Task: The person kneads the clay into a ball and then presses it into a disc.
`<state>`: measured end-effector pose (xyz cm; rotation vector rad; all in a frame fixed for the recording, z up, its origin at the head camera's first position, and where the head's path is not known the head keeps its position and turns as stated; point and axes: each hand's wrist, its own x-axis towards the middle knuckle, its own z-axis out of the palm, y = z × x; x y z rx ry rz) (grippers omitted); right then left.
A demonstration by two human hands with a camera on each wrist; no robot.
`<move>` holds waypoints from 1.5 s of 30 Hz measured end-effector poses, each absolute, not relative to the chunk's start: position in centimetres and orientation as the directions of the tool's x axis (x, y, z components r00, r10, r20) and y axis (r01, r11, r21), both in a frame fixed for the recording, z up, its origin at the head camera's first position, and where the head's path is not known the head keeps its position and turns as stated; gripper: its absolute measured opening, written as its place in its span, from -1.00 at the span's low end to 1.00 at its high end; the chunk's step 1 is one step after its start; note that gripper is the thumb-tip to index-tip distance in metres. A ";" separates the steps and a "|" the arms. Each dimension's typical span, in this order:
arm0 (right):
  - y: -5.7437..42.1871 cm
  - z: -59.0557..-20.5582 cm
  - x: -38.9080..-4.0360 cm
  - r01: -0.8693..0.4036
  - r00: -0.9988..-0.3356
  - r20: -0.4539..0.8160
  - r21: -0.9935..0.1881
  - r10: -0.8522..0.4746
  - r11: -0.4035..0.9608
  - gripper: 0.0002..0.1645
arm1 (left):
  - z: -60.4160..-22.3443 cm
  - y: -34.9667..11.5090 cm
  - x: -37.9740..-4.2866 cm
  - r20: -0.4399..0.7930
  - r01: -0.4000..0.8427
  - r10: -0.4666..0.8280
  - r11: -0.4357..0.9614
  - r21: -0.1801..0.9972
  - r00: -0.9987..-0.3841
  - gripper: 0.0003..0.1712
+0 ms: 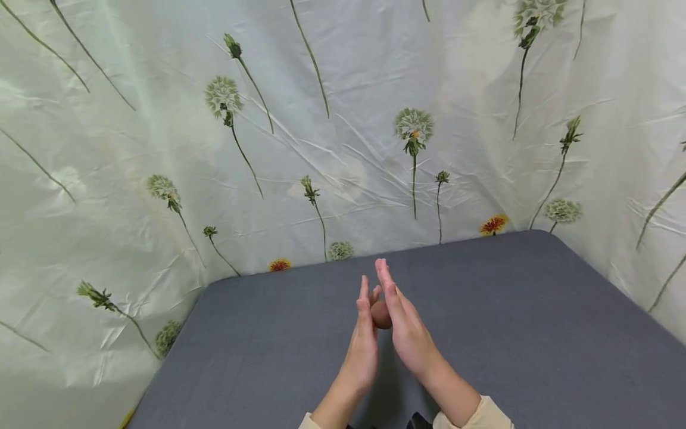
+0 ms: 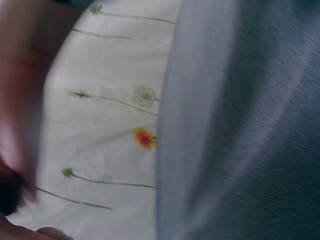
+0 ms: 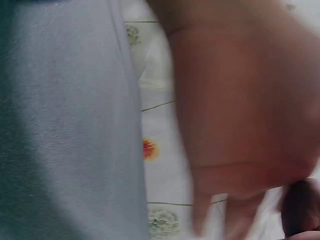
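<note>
A small brown ball [image 1: 382, 314] sits between the two palms, above the grey table. My left hand [image 1: 363, 351] presses it from the left with fingers straight and pointing up and forward. From the other side, my right hand [image 1: 411, 336] lies against it with its fingers also extended, leaning towards the left hand. In the right wrist view the ball [image 3: 299, 207] appears dark at the lower right, beside a large blurred hand. The left wrist view catches only a dark part of the ball [image 2: 9, 192] at its left edge.
The grey table [image 1: 268, 345] extends around and beneath the hands. Behind it and along both sides hangs a pale curtain [image 1: 354, 149] printed with dandelions and stems. Cream sleeves [image 1: 482, 414] and some dark straps show at the bottom edge.
</note>
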<state>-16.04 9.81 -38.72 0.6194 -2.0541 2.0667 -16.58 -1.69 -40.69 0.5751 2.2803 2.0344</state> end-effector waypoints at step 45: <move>9.9 -40.8 -17.1 -0.374 -0.926 0.344 -0.892 -0.154 0.255 -0.22 | -37.4 -2.4 -15.4 0.050 0.020 0.414 -0.076 0.997 -0.909 0.05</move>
